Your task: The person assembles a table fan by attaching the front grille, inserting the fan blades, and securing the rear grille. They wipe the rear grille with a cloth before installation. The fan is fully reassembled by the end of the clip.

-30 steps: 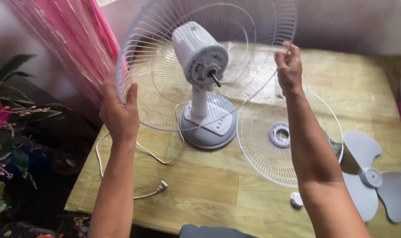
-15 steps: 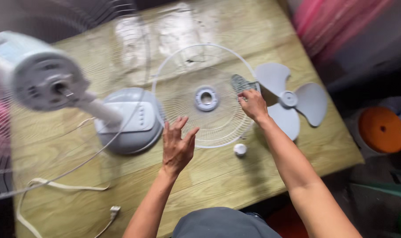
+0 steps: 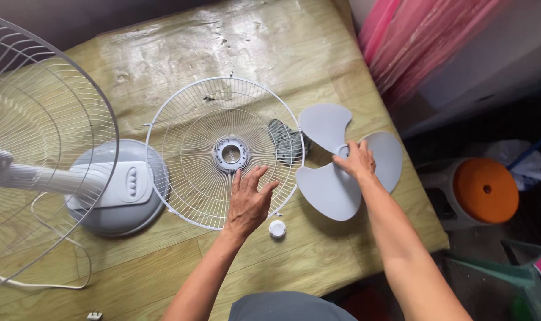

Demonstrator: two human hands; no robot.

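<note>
Under your right hand you have a pale grey three-lobed fan blade, and your left hand hovers over a white wire fan guard of fine radial spokes with a silver-grey ring at its hub. Beside it you see the fan base in light grey with a white control panel, a small white round cap, and a dark grey patterned cloth. Your counter is yellowish wood-grain with a glossy sheen, and off to the right you have pink striped fabric and an orange-topped stool.
</note>
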